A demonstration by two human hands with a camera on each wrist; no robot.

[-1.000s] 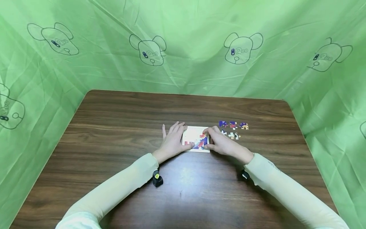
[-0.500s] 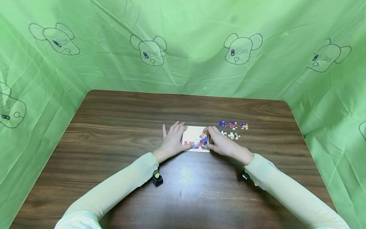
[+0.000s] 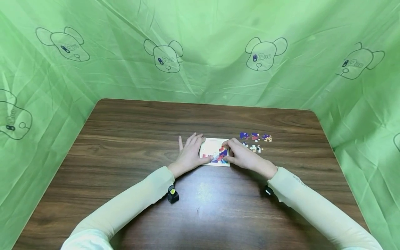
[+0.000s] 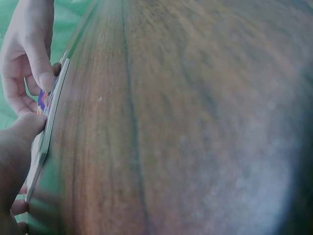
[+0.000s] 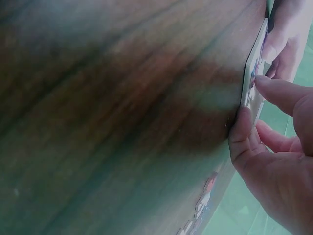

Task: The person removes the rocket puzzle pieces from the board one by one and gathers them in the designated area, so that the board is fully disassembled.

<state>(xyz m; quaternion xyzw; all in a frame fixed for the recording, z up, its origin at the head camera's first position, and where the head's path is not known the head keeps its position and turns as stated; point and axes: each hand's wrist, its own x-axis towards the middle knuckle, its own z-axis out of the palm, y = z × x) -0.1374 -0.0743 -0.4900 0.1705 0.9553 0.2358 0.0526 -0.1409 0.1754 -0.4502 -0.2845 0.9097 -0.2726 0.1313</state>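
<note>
A white-framed jigsaw puzzle board (image 3: 214,143) lies on the table, with colourful puzzle pieces set along its near and right sides. My left hand (image 3: 189,152) rests at the board's left edge, its fingers spread and fairly straight. Its thumb lies over the pieces on the near side. On the right, my right hand (image 3: 243,154) has curled fingers, with thumb and forefinger either side of a purple and orange puzzle piece (image 3: 223,151). In the right wrist view another of its fingers (image 5: 240,128) touches the board's edge. The hand partly hides the right-side pieces.
Several loose puzzle pieces (image 3: 255,136) lie on the table right of the board, some partly behind the right hand. The brown wooden table (image 3: 140,121) is enclosed by green cloth (image 3: 206,76) at the back and sides. Both wrists wear small black devices (image 3: 173,195).
Both hands stay almost in place at the board. The right thumb and fingers shift very slightly at the right-side pieces. The whole view drifts a little.
</note>
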